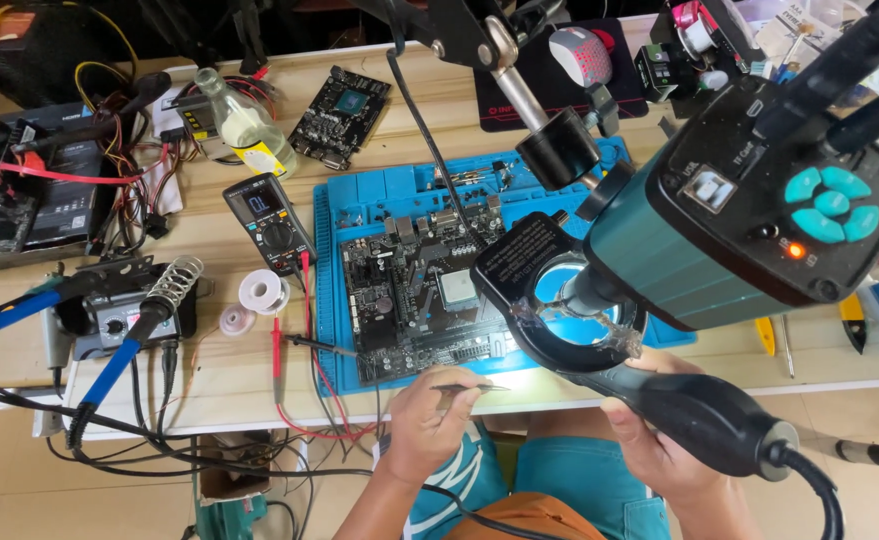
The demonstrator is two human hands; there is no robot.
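Observation:
A black motherboard (pixel 414 300) lies on a blue work mat (pixel 359 200) on the wooden bench. My left hand (pixel 427 420) is at the bench's front edge, closed on thin tweezers (pixel 471 387) that point right toward the board's lit lower corner. My right hand (pixel 659 440) grips the black handle of a hot-air gun (pixel 704 415), held low in front of the bench. A teal microscope body (pixel 749 210) with a ring light (pixel 574 310) hangs over the right part of the board and hides it.
A multimeter (pixel 269 222) with red probes (pixel 279 345) sits left of the mat. A soldering station (pixel 109 320), solder spools (pixel 262 292), a bottle (pixel 244 125), a graphics card (pixel 341 105) and tangled cables (pixel 109 150) fill the left. Small tools (pixel 854 320) lie at the right.

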